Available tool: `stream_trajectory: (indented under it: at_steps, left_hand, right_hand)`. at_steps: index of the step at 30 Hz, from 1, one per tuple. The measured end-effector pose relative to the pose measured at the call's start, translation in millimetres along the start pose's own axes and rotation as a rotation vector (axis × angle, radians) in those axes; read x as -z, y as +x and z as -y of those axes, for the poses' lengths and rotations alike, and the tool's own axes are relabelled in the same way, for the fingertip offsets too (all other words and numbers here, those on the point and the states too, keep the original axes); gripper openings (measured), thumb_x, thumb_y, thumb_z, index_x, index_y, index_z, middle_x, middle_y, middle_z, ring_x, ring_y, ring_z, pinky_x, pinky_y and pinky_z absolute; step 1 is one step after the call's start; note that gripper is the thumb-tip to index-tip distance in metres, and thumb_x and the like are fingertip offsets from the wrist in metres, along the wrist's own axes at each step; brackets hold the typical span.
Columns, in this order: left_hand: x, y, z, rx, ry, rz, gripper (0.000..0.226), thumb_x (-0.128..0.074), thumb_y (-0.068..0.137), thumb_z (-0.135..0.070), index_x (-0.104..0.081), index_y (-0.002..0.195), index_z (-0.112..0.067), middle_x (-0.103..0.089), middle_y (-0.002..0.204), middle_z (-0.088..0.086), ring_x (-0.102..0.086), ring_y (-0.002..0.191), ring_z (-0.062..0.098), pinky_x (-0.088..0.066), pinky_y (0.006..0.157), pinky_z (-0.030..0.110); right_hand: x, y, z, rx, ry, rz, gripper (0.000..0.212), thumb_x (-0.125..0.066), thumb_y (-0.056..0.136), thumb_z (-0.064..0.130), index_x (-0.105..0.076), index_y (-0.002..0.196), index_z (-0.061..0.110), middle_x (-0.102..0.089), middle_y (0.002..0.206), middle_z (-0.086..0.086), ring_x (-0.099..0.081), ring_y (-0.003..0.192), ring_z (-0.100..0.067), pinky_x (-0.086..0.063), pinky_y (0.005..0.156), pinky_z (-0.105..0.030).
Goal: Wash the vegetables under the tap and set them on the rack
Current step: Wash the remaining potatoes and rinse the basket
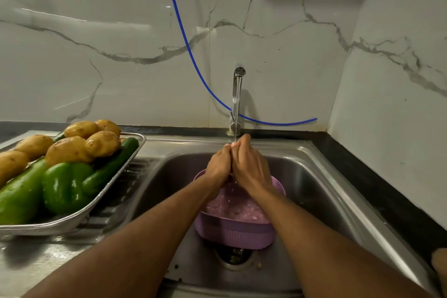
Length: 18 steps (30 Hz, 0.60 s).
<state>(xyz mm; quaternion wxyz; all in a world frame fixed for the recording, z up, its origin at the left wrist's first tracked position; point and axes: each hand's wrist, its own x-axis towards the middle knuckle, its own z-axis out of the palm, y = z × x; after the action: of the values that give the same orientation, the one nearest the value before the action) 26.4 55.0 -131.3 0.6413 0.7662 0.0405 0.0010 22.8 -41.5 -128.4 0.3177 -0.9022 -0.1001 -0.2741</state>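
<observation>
My left hand [219, 164] and my right hand [250, 168] are pressed together under the thin stream from the tap [238, 94], above a purple colander [238, 222] in the sink [314, 189]. Their fingers are closed against each other and no vegetable shows between them. On the left, a metal mesh rack tray [113, 186] holds several potatoes [69, 150], a green bell pepper [65, 186] and cucumbers [113, 164], all wet.
The rack tray stands on the ribbed steel drainboard [121, 201]. A blue hose [191, 55] hangs along the marble wall behind the tap. The sink drain [234, 257] lies just in front of the colander. A black counter edge [377, 176] runs along the right.
</observation>
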Motion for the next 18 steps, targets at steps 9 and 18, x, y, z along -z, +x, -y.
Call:
stream_trajectory:
  at_steps: [9,18]
  left_hand:
    - [1,10,2,-0.104,0.029,-0.067,0.055,-0.029,0.106,-0.047,-0.069,0.089,-0.014,-0.070,0.082,0.007,-0.064,0.075,0.023,-0.056,0.071,0.038]
    - [8,8,15,-0.668,0.407,-0.270,0.044,-0.024,0.105,-0.058,-0.056,0.096,-0.030,-0.065,0.076,-0.005,-0.062,0.071,0.014,-0.054,0.071,0.045]
  right_hand:
    - [-5,4,0,0.006,-0.160,-0.174,0.026,-0.034,0.104,0.031,-0.053,0.105,0.014,-0.068,0.081,-0.007,-0.063,0.072,-0.030,-0.049,0.066,-0.041]
    - [-3,15,17,-0.911,0.686,0.217,0.059,-0.027,0.107,0.049,-0.063,0.077,0.012,-0.055,0.064,-0.007,-0.048,0.049,-0.019,-0.036,0.048,-0.027]
